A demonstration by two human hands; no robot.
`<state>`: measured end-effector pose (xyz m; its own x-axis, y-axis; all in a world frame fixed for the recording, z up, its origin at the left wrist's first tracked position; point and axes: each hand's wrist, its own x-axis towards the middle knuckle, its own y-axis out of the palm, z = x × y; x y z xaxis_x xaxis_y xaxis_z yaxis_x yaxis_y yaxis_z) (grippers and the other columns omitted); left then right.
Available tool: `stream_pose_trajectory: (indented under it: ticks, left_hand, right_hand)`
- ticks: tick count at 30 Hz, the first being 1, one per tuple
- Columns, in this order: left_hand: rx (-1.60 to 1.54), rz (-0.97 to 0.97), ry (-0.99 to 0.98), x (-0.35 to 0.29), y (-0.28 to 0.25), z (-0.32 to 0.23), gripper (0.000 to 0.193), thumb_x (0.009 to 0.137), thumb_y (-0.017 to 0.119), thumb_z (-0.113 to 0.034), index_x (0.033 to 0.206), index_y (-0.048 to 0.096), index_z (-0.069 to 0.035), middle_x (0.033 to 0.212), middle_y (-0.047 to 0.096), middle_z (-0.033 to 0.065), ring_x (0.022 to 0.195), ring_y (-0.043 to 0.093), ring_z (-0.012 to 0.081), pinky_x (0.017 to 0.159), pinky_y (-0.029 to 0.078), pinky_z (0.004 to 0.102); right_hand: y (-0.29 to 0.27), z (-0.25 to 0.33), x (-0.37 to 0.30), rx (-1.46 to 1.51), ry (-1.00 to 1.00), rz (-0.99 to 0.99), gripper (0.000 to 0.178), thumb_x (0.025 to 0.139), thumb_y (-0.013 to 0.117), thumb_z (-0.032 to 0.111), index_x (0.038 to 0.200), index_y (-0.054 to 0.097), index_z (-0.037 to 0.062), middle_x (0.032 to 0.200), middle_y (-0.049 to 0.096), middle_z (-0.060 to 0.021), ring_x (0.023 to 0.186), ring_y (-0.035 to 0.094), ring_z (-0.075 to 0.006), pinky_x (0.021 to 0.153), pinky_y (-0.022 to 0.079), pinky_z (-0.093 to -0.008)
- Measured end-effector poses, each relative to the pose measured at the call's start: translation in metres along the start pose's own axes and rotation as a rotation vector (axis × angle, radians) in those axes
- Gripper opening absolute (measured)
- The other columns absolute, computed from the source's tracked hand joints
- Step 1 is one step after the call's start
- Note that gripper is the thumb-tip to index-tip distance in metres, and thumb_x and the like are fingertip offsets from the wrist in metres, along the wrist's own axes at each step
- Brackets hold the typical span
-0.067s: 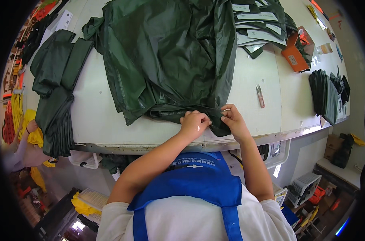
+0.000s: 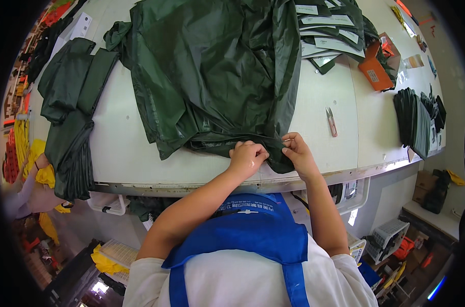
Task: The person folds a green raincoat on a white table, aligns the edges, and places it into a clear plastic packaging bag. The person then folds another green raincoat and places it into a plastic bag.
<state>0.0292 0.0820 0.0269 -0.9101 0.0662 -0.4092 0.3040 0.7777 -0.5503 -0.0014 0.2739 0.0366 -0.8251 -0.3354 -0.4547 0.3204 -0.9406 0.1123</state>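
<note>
A dark green, shiny waterproof jacket is spread across the white table in front of me. Along its near edge runs a zipper. My left hand pinches the cloth just below that zipper, fingers curled inward. At the corner of the same edge, my right hand grips the fabric between thumb and fingers. A small flap of the jacket hangs between the two hands toward the table's front edge. What lies under my left fingers is hidden.
Thread snips lie right of the jacket. Folded green garments drape over the left edge. Labelled green packets are piled at back right, beside an orange box. More folded green pieces stand far right. Another person's hand shows at far left.
</note>
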Motion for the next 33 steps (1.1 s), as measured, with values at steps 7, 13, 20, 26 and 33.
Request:
stream_pose_trajectory:
  ticks: [7, 13, 20, 26, 33]
  left_hand:
    - [-0.036, -0.033, 0.148, -0.001, 0.0, 0.014, 0.009, 0.081, 0.064, -0.021, 0.082, 0.067, -0.012, 0.084, 0.061, 0.0051, 0.086, 0.055, 0.0285, 0.078, 0.042, 0.0398]
    - [-0.148, 0.037, 0.193, 0.003, -0.005, 0.023, 0.008, 0.08, 0.063, -0.014, 0.081, 0.064, -0.006, 0.083, 0.06, 0.0076, 0.081, 0.057, 0.0269, 0.073, 0.045, 0.0373]
    - [0.047, -0.014, 0.035, -0.004, 0.004, 0.004, 0.013, 0.076, 0.069, -0.021, 0.087, 0.071, -0.014, 0.09, 0.06, 0.0039, 0.094, 0.053, 0.0259, 0.082, 0.041, 0.0391]
    - [0.082, 0.0, -0.085, 0.001, 0.01, -0.003, 0.017, 0.073, 0.073, -0.031, 0.083, 0.074, -0.018, 0.093, 0.059, 0.0029, 0.1, 0.049, 0.0279, 0.084, 0.035, 0.0431]
    - [0.032, 0.023, 0.102, 0.001, 0.0, 0.013, 0.013, 0.077, 0.073, -0.02, 0.084, 0.07, -0.009, 0.087, 0.058, 0.0074, 0.087, 0.055, 0.0247, 0.079, 0.044, 0.0341]
  right_hand:
    - [-0.086, -0.032, 0.027, -1.15, -0.458, -0.817, 0.058, 0.081, 0.068, 0.011, 0.132, 0.042, 0.0018, 0.129, 0.048, -0.021, 0.118, 0.045, -0.037, 0.099, 0.036, -0.0481]
    - [-0.138, -0.024, 0.042, -1.098, -0.122, -0.804, 0.064, 0.083, 0.065, 0.015, 0.139, 0.037, 0.0013, 0.103, 0.058, -0.0187, 0.1, 0.056, -0.0344, 0.09, 0.045, -0.0416]
    - [-0.133, -0.004, 0.037, -0.777, -0.054, -0.725, 0.024, 0.088, 0.053, 0.005, 0.111, 0.059, 0.0003, 0.096, 0.06, -0.0138, 0.068, 0.059, -0.0186, 0.059, 0.05, -0.0322]
    - [-0.034, 0.036, -0.012, -0.071, -0.103, -0.479, 0.028, 0.098, 0.045, 0.02, 0.105, 0.063, -0.0009, 0.066, 0.048, 0.0035, 0.054, 0.035, -0.0028, 0.048, 0.028, -0.0204]
    - [0.015, 0.004, -0.033, -0.534, -0.226, -0.228, 0.027, 0.089, 0.061, 0.015, 0.11, 0.064, -0.0013, 0.085, 0.063, -0.0124, 0.068, 0.059, -0.0203, 0.066, 0.048, -0.0295]
